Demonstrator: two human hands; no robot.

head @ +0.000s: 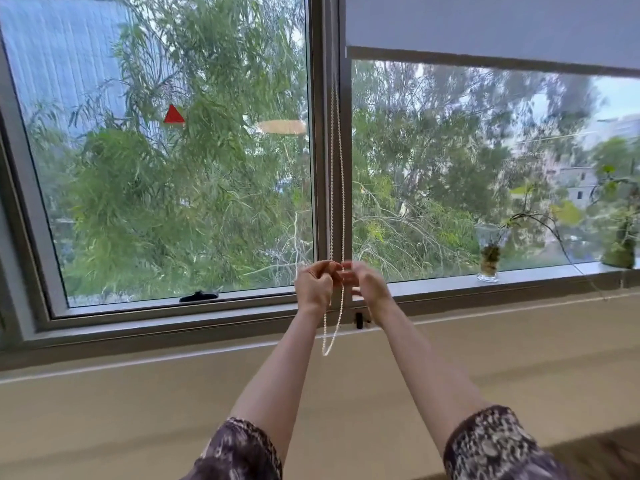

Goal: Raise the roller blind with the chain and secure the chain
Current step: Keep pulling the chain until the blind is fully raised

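Observation:
A white beaded chain (pixel 337 174) hangs in a loop down the grey post between two window panes, its lowest bend below the sill. My left hand (pixel 314 284) grips the left strand and my right hand (pixel 365 282) grips the right strand, both at sill height and close together. The pale grey roller blind (pixel 485 22) covers only the top of the right pane, its bottom bar high up. A small black clip (pixel 359 320) sits on the frame just right of the chain, with no chain on it.
Two glass vases with plants (pixel 489 261) stand on the sill at the right, with thin stems trailing sideways. A black window handle (pixel 199 296) lies on the left pane's lower frame. A beige wall runs below the window.

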